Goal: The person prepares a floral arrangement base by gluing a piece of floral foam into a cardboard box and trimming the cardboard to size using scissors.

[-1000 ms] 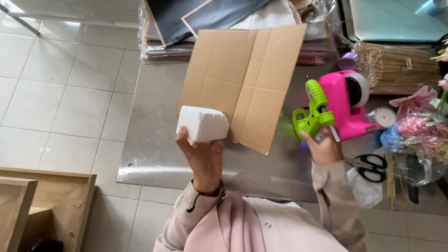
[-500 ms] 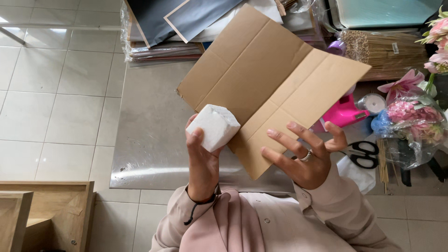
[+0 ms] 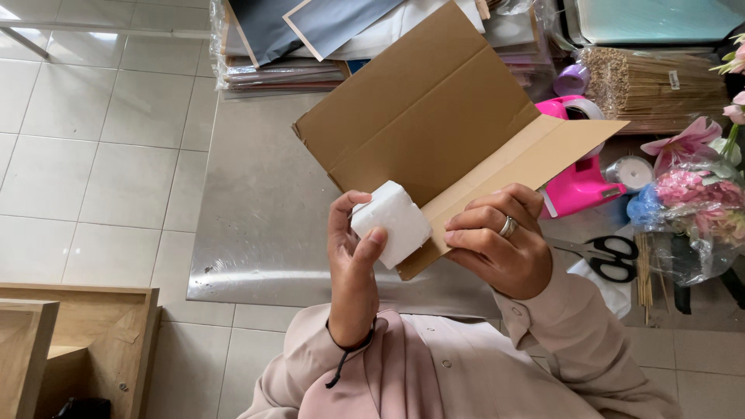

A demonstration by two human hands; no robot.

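My left hand (image 3: 351,256) grips a white foam block (image 3: 392,223) and holds it against the near corner of a flattened brown cardboard sheet (image 3: 434,124). My right hand (image 3: 503,240), with a ring on one finger, grasps the near edge of that cardboard from the right. The cardboard is lifted off the grey metal tabletop (image 3: 264,202) and tilts up and away from me. Part of the foam block overlaps the cardboard's front face.
A pink tape dispenser (image 3: 578,182) and a roll of tape (image 3: 630,171) sit behind the cardboard at right. Black scissors (image 3: 605,256), wrapped flowers (image 3: 694,202), bundled sticks (image 3: 652,85), stacked paper sheets (image 3: 272,46) and a wooden crate (image 3: 70,349) surround the table.
The green glue gun has left my right hand, which moved to grip the cardboard's near edge. The cardboard rose and turned. My left hand brought the foam block against it.
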